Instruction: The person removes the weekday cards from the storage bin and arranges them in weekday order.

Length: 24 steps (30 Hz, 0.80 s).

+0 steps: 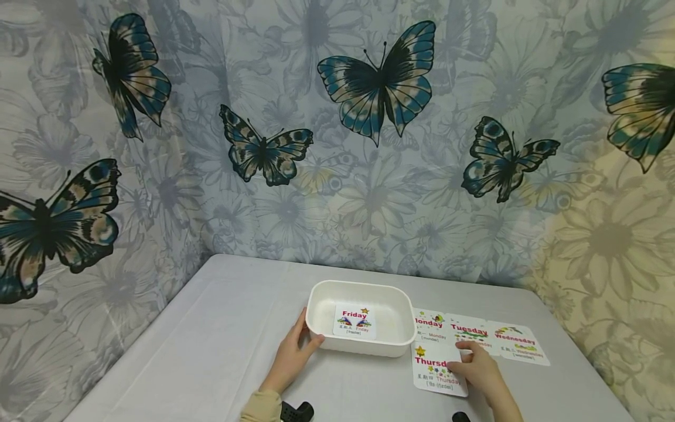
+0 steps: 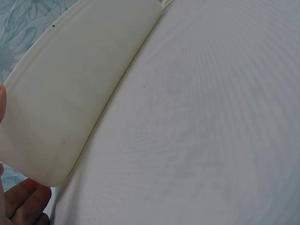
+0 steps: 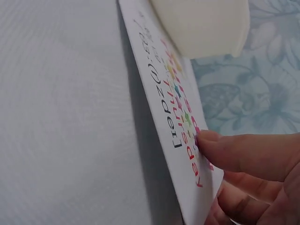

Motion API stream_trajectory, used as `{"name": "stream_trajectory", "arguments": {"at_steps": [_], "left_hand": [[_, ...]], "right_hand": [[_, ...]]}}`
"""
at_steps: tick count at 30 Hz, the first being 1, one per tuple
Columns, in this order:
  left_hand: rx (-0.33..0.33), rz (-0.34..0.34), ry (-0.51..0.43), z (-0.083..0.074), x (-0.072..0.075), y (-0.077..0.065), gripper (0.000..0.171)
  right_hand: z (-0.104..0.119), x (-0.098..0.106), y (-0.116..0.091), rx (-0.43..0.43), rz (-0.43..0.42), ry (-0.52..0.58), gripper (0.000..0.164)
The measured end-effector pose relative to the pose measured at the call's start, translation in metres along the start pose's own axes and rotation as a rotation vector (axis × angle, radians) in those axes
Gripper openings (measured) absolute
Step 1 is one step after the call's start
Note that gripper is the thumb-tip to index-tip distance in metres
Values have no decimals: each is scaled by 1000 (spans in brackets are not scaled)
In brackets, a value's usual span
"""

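Observation:
A white plastic box (image 1: 364,347) stands on the table, with a Friday card (image 1: 355,322) lying inside it. My left hand (image 1: 292,354) grips the box's left end, thumb at the front rim and fingers round the side; in the left wrist view some fingers (image 2: 33,201) show beyond the box's corner. Just right of the box, my right hand (image 1: 479,369) pinches a Thursday card (image 1: 437,382) by its right edge. The right wrist view shows this card tilted, its near edge raised over a shadow, thumb on the printed face and the other fingers behind.
Behind the Thursday card lie a Monday card (image 1: 429,331), a Tuesday card (image 1: 468,328) and a Wednesday card (image 1: 519,344) in a row; the box overlaps the Monday card's left edge in this view. A white cloth covers the table (image 1: 211,328). A butterfly-print curtain (image 1: 369,217) hangs behind.

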<state>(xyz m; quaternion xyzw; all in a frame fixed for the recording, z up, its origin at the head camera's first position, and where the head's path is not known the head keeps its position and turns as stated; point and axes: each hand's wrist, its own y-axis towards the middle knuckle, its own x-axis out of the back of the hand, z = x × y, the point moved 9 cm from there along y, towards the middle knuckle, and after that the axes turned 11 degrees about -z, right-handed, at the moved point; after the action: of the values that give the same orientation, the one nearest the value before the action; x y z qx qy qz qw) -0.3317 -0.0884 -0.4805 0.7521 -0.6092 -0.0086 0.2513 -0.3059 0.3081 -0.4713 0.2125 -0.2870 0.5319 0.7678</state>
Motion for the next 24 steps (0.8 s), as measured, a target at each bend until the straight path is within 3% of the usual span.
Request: {"name": "stream_trajectory", "arguments": {"at_steps": [8,24], "left_hand": [[11,-4,8,1,0,0,80],[2,1,14,0,0,-1,80]], "right_hand": [[12,-1,2,50,-6,-137,58],[15,-4,4,84,2,-248,51]]}}
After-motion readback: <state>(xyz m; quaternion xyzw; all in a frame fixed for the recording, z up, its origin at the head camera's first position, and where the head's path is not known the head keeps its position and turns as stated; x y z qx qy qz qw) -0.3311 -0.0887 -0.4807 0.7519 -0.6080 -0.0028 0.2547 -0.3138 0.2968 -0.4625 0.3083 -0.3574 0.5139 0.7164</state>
